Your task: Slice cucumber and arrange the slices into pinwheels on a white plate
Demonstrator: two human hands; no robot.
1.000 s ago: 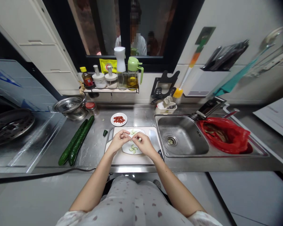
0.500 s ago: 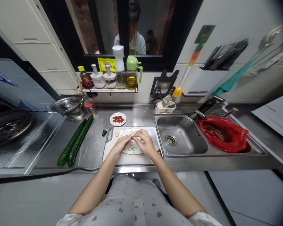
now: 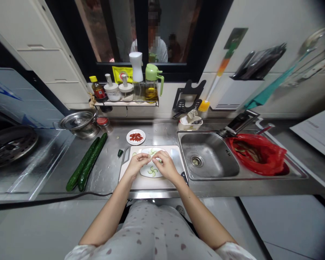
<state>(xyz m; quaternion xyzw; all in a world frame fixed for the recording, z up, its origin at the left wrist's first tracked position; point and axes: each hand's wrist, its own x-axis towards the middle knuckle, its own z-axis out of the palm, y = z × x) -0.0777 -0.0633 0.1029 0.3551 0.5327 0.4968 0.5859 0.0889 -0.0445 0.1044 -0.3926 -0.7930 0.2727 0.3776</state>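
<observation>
A white oval plate [image 3: 144, 170] lies on a pale cutting board [image 3: 148, 185], with thin cucumber slices [image 3: 152, 171] set on it in curved, flower-like clusters. Over the plate my left hand [image 3: 137, 164] is closed, its thumb and fingertips pinched together. Facing it, my right hand [image 3: 165, 166] is likewise pinched, fingertips almost meeting those of the left. Whatever the fingertips hold is too small to name. My right hand hides part of the plate and its slices. A knife's black handle [image 3: 183, 176] shows at the board's right edge.
Two whole cucumbers [image 3: 90, 164] lie left of the board. Behind it stands a small plate [image 3: 136, 142] of chopped red pieces. A sink [image 3: 211, 155] is on the right, with a red plastic bag [image 3: 273, 159] beyond. A seasoning rack [image 3: 127, 103] hangs on the wall.
My left hand has shifted slightly left and up, and its fingers have drawn together. The right hand has barely moved. More of the near cucumber cluster now shows.
</observation>
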